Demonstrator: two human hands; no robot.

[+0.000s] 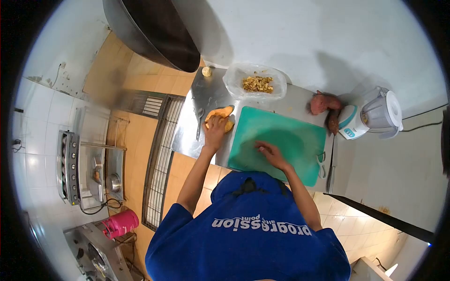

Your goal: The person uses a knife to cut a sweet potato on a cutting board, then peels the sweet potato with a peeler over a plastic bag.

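My left hand (215,131) is closed over an orange, squash-like piece (220,112), its fingers reaching across the flesh. The piece curves around beyond the fingertips, and part of it is hidden under the hand. A metal spoon (198,124) lies just left of it on the steel table (191,140). Over the green cutting board (286,126), my right hand (271,153) is held with fingers loosely bent and apart, nothing visible in it. White-handled scissors (321,165) rest at the board's right edge, beside a long knife (332,164).
A clear plastic bag (234,86) with chopped brown-yellow pieces (258,84) stands behind the board. Reddish-brown tubers (324,103) lie near a white blender (351,122). A small pale round thing (206,71) sits at the far corner. A big dark pan (154,35) hangs at upper left.
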